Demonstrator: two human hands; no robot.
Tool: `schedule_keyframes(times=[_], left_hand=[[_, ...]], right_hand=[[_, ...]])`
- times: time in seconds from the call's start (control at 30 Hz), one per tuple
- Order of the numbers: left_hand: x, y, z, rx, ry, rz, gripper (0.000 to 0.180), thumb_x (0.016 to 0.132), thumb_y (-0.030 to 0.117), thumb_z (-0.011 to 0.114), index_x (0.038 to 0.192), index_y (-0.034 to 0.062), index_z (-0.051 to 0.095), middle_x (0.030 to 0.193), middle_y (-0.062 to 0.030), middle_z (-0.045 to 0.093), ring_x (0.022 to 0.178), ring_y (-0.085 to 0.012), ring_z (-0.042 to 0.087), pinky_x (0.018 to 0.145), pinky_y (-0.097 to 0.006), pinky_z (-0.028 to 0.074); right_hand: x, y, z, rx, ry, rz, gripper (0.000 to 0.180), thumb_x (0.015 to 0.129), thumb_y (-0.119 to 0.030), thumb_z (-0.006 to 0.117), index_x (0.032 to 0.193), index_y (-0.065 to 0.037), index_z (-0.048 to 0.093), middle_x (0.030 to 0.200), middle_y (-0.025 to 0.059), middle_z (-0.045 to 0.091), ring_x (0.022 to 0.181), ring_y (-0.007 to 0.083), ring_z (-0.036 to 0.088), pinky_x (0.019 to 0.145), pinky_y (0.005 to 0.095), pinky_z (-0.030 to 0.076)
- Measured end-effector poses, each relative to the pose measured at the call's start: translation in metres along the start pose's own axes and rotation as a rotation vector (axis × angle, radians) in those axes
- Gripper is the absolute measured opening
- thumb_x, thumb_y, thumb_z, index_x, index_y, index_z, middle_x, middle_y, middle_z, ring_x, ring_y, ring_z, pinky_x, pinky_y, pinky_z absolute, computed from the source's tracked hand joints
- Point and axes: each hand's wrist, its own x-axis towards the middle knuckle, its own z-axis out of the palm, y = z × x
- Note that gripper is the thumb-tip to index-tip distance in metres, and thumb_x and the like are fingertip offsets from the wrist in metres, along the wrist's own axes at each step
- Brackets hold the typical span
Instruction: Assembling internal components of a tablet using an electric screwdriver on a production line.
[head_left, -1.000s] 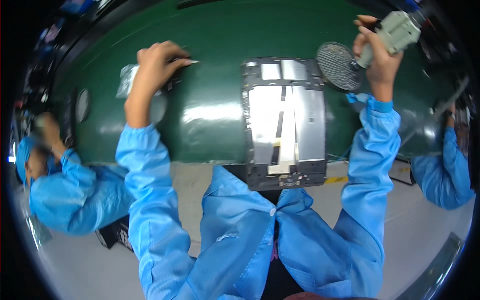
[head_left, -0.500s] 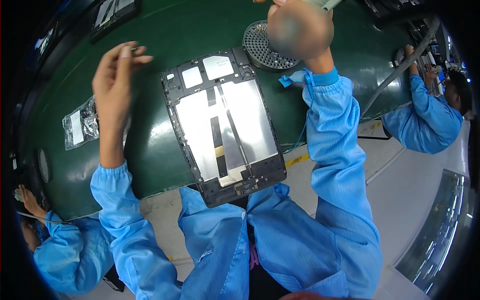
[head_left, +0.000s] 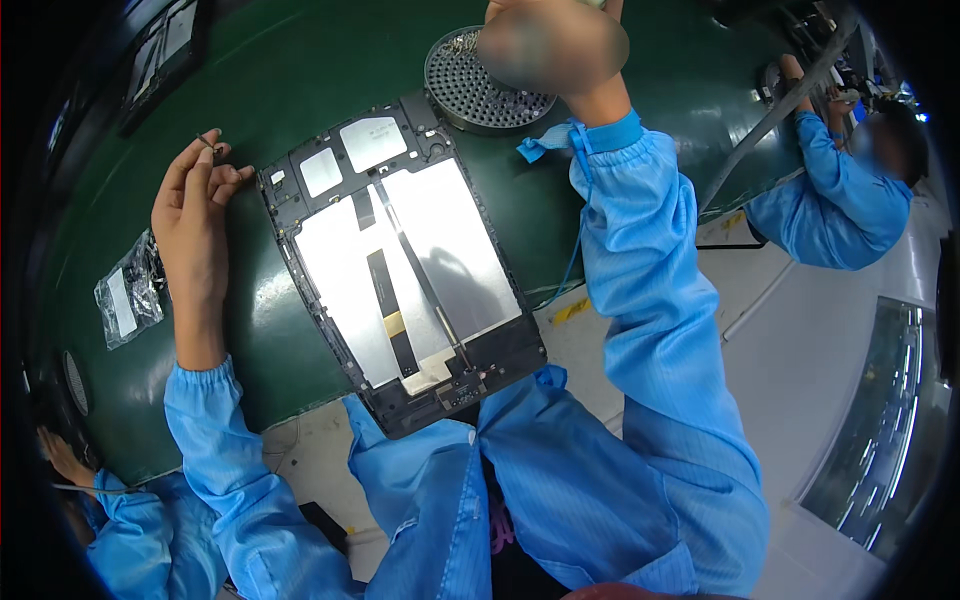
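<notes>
An opened tablet lies back up in front of me, its near end past the table edge above my lap. Silver plates, dark flat cables and a black frame show inside it. My left hand is raised beside its far left corner, thumb and fingertips pinching a small dark part too tiny to name. At the top, my right hand hangs over a round perforated dish of small screws. It is closed round a pale green tool, mostly cut off by the picture's edge; its fingers are blurred.
A clear plastic bag with a white label lies left of my forearm on the green table. Another opened tablet is at the far left. Co-workers in blue sit at the right and lower left. A grey cable crosses the right side.
The whole view has shifted, so the tablet and dish sit farther left. My left hand has come slightly nearer the tablet's corner. My right hand stays over the dish; less of its tool shows.
</notes>
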Motion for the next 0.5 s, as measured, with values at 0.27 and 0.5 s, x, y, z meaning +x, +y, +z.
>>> schedule_keyframes(times=[0.27,0.5], left_hand=[[0.001,-0.002,-0.009,-0.167,-0.047,0.006,0.036,0.106,0.011,0.056,0.138,-0.0059,0.056,0.121,-0.0122,0.064,0.102,-0.0175,0.066,0.103,-0.039,0.055],[0.001,-0.001,-0.009,-0.088,-0.056,-0.031,0.039,0.102,0.014,0.065,0.136,-0.0047,0.06,0.114,-0.0096,0.067,0.101,-0.0169,0.066,0.101,-0.035,0.055]], right_hand=[[0.001,0.009,0.001,0.003,-0.012,-0.008,0.014,0.087,0.001,0.058,0.095,0.008,0.067,0.064,0.0087,0.061,0.047,0.0141,0.055,0.047,0.0275,0.046],[0.002,0.012,0.002,0.001,-0.01,-0.001,0.014,0.087,0.002,0.058,0.096,0.008,0.067,0.064,0.009,0.062,0.047,0.0141,0.055,0.047,0.0271,0.046]])
